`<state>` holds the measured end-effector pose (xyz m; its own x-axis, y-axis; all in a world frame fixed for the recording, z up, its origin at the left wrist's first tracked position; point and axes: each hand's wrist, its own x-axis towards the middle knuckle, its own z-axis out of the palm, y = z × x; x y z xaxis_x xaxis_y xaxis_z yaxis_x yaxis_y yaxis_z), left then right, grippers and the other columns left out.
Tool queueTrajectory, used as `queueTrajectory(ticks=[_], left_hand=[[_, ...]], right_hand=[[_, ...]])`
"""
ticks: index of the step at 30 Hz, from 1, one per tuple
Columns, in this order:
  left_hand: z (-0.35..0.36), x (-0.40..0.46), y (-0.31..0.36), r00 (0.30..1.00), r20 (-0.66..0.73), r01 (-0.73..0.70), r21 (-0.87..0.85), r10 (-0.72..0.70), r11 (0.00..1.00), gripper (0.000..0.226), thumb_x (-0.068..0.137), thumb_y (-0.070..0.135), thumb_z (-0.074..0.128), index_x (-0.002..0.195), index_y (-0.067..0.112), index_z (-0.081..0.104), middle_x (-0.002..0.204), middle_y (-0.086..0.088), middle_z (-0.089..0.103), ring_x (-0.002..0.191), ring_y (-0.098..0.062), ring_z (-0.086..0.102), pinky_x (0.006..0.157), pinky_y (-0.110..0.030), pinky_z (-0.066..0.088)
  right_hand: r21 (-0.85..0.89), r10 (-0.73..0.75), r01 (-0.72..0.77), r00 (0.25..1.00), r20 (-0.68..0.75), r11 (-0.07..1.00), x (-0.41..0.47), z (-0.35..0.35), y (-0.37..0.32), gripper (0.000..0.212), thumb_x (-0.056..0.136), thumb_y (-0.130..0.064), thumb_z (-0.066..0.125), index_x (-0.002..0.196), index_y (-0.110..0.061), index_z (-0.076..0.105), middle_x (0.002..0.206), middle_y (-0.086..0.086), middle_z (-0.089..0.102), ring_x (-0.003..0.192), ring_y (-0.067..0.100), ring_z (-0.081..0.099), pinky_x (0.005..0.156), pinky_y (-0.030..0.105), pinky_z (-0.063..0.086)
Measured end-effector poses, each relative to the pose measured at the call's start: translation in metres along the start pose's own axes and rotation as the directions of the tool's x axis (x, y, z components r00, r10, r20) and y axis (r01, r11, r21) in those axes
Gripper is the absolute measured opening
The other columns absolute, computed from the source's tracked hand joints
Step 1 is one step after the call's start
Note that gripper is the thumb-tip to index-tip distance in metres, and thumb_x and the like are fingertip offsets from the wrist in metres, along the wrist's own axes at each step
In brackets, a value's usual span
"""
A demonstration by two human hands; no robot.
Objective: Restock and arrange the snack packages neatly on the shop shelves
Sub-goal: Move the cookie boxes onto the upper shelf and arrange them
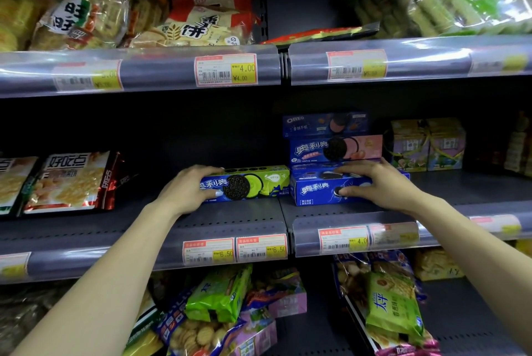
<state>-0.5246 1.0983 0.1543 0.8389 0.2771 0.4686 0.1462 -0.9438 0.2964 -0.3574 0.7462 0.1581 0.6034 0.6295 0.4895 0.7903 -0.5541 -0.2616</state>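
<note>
On the middle shelf [236, 217] lies a blue-and-green Oreo box [259, 181]. My left hand [190, 188] grips its left end, fingers over the top and thumb on the front. Right beside it sits a plain blue Oreo box [313, 190]. My right hand [371, 183] grips that box's right part, fingers on top and thumb on the front face. A pink-and-blue Oreo box [335, 148] is stacked on the blue one, with another blue Oreo box [325, 124] on top of that.
Red cracker bags [72, 183] stand at the left of the middle shelf, and purple gift boxes [429, 145] at its right. The upper shelf holds rice cracker bags [198, 27]. Below are green biscuit packs [221, 292] and cookie bags. Price-tag rails [233, 249] edge every shelf.
</note>
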Motion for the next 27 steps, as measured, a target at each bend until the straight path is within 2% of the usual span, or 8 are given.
queueTrajectory(ticks=[6, 11, 16, 18, 20, 23, 27], left_hand=[[0.0, 0.001, 0.001, 1.0, -0.006, -0.018, -0.007, 0.018, 1.0, 0.055, 0.084, 0.025, 0.071, 0.136, 0.028, 0.052, 0.134, -0.005, 0.053, 0.119, -0.021, 0.052, 0.099, -0.039, 0.045], [0.001, 0.001, 0.0, 1.0, -0.004, -0.031, 0.005, 0.031, 1.0, 0.057, 0.084, 0.024, 0.071, 0.137, 0.026, 0.05, 0.136, -0.005, 0.052, 0.12, -0.021, 0.051, 0.101, -0.038, 0.043], [0.0, 0.001, -0.001, 0.999, 0.037, 0.0, 0.055, -0.002, 0.998, 0.068, 0.084, 0.037, 0.07, 0.144, 0.027, 0.041, 0.149, -0.009, 0.039, 0.135, -0.026, 0.039, 0.112, -0.043, 0.033], [-0.003, -0.002, 0.002, 1.0, 0.021, -0.005, 0.056, 0.004, 0.998, 0.069, 0.085, 0.04, 0.068, 0.145, 0.026, 0.039, 0.15, -0.01, 0.038, 0.137, -0.027, 0.036, 0.113, -0.043, 0.031], [-0.009, -0.006, 0.008, 1.0, 0.001, -0.018, 0.051, 0.018, 0.999, 0.065, 0.086, 0.041, 0.065, 0.144, 0.025, 0.04, 0.148, -0.01, 0.041, 0.135, -0.027, 0.038, 0.112, -0.043, 0.032], [-0.019, -0.017, 0.017, 0.997, -0.046, -0.053, 0.054, 0.055, 0.997, 0.058, 0.088, 0.038, 0.064, 0.141, 0.023, 0.046, 0.139, -0.011, 0.049, 0.129, -0.027, 0.044, 0.107, -0.04, 0.037], [-0.026, -0.041, 0.035, 0.982, -0.148, -0.111, 0.022, 0.113, 0.994, 0.046, 0.088, 0.034, 0.064, 0.132, 0.025, 0.055, 0.13, -0.006, 0.055, 0.121, -0.025, 0.049, 0.101, -0.042, 0.041]], right_hand=[[0.005, 0.003, -0.003, 1.0, -0.005, 1.0, 0.0, 0.0, 0.0, 0.055, 0.08, -0.051, 0.065, 0.131, -0.037, 0.052, 0.143, -0.006, 0.048, 0.133, 0.015, 0.04, 0.119, 0.044, 0.008], [0.005, -0.011, 0.011, 1.0, -0.007, 1.0, 0.0, 0.0, 0.0, 0.054, 0.08, -0.052, 0.065, 0.131, -0.037, 0.053, 0.142, -0.006, 0.049, 0.132, 0.015, 0.042, 0.119, 0.046, 0.01], [0.005, -0.008, 0.008, 1.0, 0.005, 1.0, -0.002, -0.001, -0.001, 0.055, 0.08, -0.052, 0.064, 0.131, -0.037, 0.053, 0.142, -0.005, 0.049, 0.131, 0.016, 0.043, 0.119, 0.046, 0.011], [0.004, -0.008, 0.008, 1.0, 0.006, 1.0, -0.003, -0.002, -0.003, 0.055, 0.08, -0.051, 0.065, 0.131, -0.036, 0.053, 0.142, -0.005, 0.05, 0.131, 0.016, 0.044, 0.118, 0.045, 0.007], [0.012, -0.003, 0.003, 1.0, 0.006, 1.0, -0.003, -0.004, -0.005, 0.054, 0.081, -0.05, 0.065, 0.131, -0.036, 0.053, 0.141, -0.006, 0.051, 0.131, 0.017, 0.044, 0.117, 0.044, 0.002], [-0.008, 0.003, -0.003, 1.0, 0.029, 1.0, -0.005, -0.007, -0.009, 0.054, 0.082, -0.051, 0.064, 0.133, -0.036, 0.051, 0.142, -0.005, 0.05, 0.132, 0.018, 0.043, 0.116, 0.042, 0.004], [-0.086, 0.014, -0.012, 1.0, 0.016, 0.996, -0.008, -0.009, -0.017, 0.059, 0.085, -0.048, 0.062, 0.139, -0.031, 0.046, 0.14, 0.001, 0.053, 0.131, 0.026, 0.044, 0.116, 0.046, 0.005]])
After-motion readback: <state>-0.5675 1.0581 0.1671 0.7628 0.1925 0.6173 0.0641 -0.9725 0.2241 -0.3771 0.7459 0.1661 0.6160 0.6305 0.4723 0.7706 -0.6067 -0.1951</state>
